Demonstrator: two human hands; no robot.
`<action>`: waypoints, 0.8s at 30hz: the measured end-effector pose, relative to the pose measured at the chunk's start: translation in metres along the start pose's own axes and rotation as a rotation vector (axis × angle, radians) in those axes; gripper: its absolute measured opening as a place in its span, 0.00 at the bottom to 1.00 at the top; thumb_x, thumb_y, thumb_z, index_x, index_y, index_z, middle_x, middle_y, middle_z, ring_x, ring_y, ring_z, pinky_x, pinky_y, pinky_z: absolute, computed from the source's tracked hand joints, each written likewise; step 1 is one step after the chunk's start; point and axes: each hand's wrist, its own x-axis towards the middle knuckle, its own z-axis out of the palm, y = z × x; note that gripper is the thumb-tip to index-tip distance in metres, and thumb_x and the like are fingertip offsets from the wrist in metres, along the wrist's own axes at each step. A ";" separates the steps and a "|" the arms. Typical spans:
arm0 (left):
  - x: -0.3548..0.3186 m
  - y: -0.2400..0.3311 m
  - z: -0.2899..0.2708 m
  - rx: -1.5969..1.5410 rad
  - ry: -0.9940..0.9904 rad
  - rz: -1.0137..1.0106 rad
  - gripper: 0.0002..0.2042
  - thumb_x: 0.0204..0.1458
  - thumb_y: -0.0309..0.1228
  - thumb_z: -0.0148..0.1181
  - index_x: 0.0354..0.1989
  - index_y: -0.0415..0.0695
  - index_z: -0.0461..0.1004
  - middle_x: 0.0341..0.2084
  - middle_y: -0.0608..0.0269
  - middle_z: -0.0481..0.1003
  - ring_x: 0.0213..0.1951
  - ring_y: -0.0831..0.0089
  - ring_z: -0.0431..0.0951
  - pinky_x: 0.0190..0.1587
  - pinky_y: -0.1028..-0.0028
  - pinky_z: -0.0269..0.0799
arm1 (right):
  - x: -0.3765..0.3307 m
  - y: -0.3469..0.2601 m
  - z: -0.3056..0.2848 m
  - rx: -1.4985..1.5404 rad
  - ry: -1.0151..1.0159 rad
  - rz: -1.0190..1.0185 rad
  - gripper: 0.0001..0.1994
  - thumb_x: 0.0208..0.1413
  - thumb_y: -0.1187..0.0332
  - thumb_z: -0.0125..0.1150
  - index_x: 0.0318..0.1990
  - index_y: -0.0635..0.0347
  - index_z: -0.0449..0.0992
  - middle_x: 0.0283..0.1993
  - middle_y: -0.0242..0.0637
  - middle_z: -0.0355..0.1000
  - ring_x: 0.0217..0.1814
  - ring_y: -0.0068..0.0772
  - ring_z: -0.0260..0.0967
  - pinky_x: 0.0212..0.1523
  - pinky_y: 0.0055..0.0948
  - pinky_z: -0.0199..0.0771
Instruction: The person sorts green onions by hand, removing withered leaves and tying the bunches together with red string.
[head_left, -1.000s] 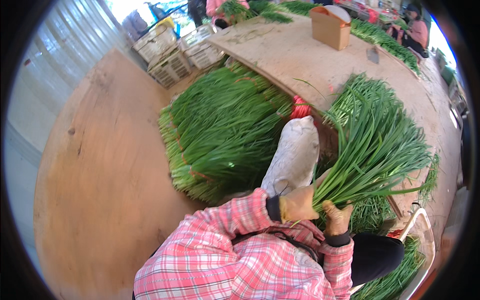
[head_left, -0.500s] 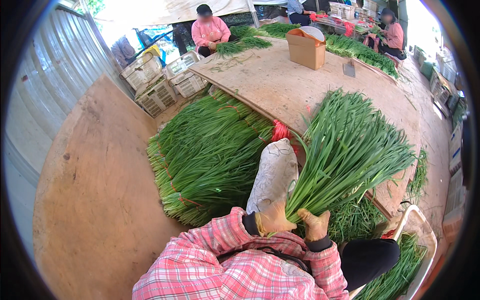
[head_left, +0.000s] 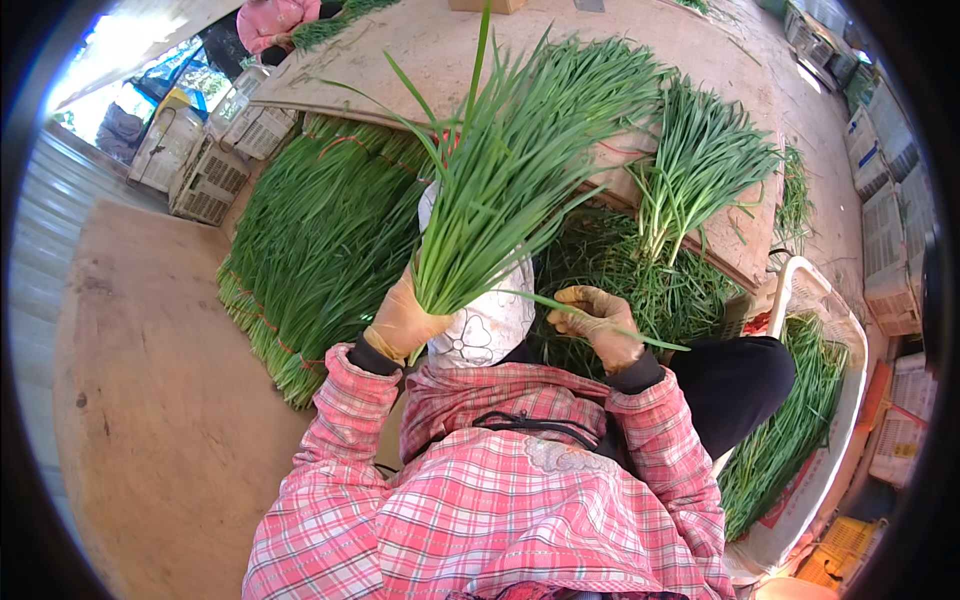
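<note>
My gloved left hand (head_left: 405, 318) is closed round the pale lower ends of a bunch of garlic chives (head_left: 485, 230), whose green leaves fan up and to the right. To the right, my gloved right hand (head_left: 600, 325) pinches a single chive leaf (head_left: 655, 342) that sticks out past the fingers. Below the bunch, a white flower-patterned cloth (head_left: 480, 330) covers my left leg. Beyond it, a loose bundle of chives (head_left: 700, 160) lies at the board's near edge, with more chives (head_left: 610, 85) lying behind on the board.
Tied chive bundles (head_left: 320, 240) are stacked at left beside a leaning wooden panel (head_left: 150, 350). Loose leaves (head_left: 630, 270) are heaped under the wooden board (head_left: 400, 65). A white basket (head_left: 855, 340) of chives stands at right. A person in pink (head_left: 268, 25) sits far left.
My left hand has lifted a bunch of chives up and left, while the rest stays on the board. The right hand has come away with one leaf. The view has tilted down.
</note>
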 end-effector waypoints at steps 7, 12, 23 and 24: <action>-0.002 -0.017 0.002 0.048 0.045 0.011 0.39 0.41 0.26 0.61 0.63 0.42 0.48 0.51 0.51 0.67 0.49 0.58 0.71 0.52 0.70 0.65 | -0.009 -0.043 0.007 -0.006 -0.065 -0.161 0.13 0.57 0.64 0.56 0.40 0.67 0.75 0.26 0.34 0.73 0.26 0.20 0.68 0.29 0.17 0.69; -0.004 0.011 0.006 0.273 0.037 -0.186 0.43 0.43 0.26 0.59 0.66 0.47 0.40 0.49 0.48 0.69 0.46 0.52 0.73 0.47 0.67 0.70 | 0.013 -0.055 0.035 -0.041 -0.014 -0.316 0.18 0.56 0.67 0.58 0.50 0.69 0.68 0.35 0.35 0.73 0.31 0.17 0.66 0.32 0.17 0.68; -0.016 0.003 0.013 1.072 0.001 0.128 0.42 0.42 0.24 0.54 0.68 0.58 0.41 0.22 0.61 0.64 0.17 0.66 0.70 0.19 0.68 0.69 | -0.014 -0.041 0.007 -0.165 0.464 -0.343 0.07 0.57 0.69 0.55 0.33 0.65 0.75 0.24 0.30 0.70 0.20 0.15 0.61 0.21 0.15 0.60; -0.015 0.004 0.013 1.102 -0.004 0.146 0.42 0.42 0.23 0.54 0.68 0.59 0.41 0.22 0.61 0.63 0.16 0.67 0.70 0.19 0.69 0.69 | -0.019 -0.047 0.001 -0.191 0.576 -0.336 0.06 0.56 0.70 0.57 0.33 0.63 0.75 0.24 0.29 0.71 0.20 0.14 0.61 0.21 0.14 0.59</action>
